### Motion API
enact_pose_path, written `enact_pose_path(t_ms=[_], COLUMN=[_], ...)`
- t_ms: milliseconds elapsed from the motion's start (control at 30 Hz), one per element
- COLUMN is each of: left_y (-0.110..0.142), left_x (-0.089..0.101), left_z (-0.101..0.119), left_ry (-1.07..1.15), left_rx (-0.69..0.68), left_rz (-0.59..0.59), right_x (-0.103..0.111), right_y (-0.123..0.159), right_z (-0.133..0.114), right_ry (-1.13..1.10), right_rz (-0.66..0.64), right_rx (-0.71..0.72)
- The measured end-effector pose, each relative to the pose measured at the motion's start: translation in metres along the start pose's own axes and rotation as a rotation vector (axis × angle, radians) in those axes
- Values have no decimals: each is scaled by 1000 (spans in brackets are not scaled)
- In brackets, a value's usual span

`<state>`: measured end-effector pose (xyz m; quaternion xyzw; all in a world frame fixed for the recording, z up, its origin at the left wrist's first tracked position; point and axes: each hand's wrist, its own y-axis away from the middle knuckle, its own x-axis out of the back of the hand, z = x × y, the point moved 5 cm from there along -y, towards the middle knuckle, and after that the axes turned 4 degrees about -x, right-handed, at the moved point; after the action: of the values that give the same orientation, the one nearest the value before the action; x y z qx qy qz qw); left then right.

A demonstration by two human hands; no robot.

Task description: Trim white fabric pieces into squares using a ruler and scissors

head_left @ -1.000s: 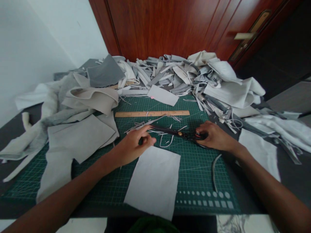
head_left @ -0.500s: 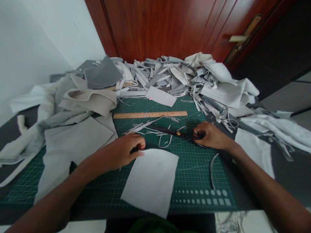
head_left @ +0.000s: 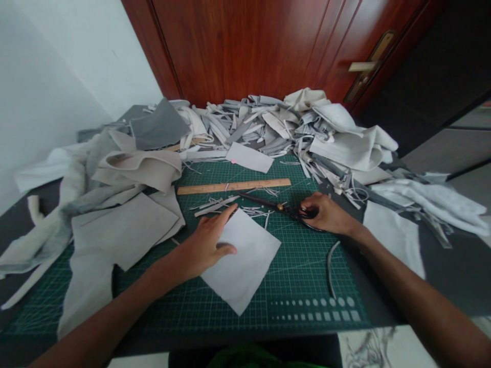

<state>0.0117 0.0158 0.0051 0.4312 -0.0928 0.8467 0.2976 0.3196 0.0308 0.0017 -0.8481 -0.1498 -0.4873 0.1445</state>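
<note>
A pale grey, roughly square piece of fabric lies turned cornerwise on the green cutting mat. My left hand rests at its upper left edge, thumb spread away from the fingers, with nothing gripped. My right hand has its fingers through the handles of black scissors, whose blades point left above the fabric. Thin cut-off strips lie around the blades and near my left fingertips. Just beyond the blades is a wooden ruler.
Heaped fabric scraps line the back by the door. Larger pieces lie at the left, and a folded cloth pile at the right. A small white rectangle sits behind the ruler; one grey strip curves at right.
The fabric piece has turned so one corner points toward me. My left hand has gone from pinching its top corner to lying spread. My right hand still holds the scissors.
</note>
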Motion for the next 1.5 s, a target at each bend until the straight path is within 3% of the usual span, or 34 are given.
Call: enact_pose_path(t_ms=[233, 300, 400, 500, 567, 700, 833, 1033, 1100, 1267, 1400, 1500], left_y=[-9, -10, -3, 10, 15, 10, -2, -6, -6, -4, -3, -4], left_x=[24, 24, 17, 10, 9, 17, 30, 42, 42, 41, 48, 45], left_z=[6, 5, 5, 6, 7, 15, 18, -4, -6, -5, -15, -20], left_ry=[194, 292, 429, 344, 237, 171, 145, 103, 112, 199, 215, 430], left_rx=[-36, -68, -140, -170, -153, -156, -216, -29, -2, -15, 112, 191], left_rz=[94, 27, -165, -316, -330, -245, -69, 192, 176, -40, 56, 125], right_x=[1, 2, 2, 2, 1, 0, -1, -2, -2, -1, 0, 1], right_y=[0, 0, 1, 1, 1, 2, 2, 1, 1, 0, 0, 1], right_z=[3, 3, 2, 1, 2, 3, 3, 3, 2, 0, -1, -1], right_ry=[-26, -28, -14, -2, -4, -7, 9, -8, -10, -12, -8, -8], right_rz=[-14, -24, -29, -21, -18, -30, -31, -16, -17, -13, -6, -2], right_rx=[4, 11, 20, 15, 8, 20, 30, 13, 16, 25, 24, 37])
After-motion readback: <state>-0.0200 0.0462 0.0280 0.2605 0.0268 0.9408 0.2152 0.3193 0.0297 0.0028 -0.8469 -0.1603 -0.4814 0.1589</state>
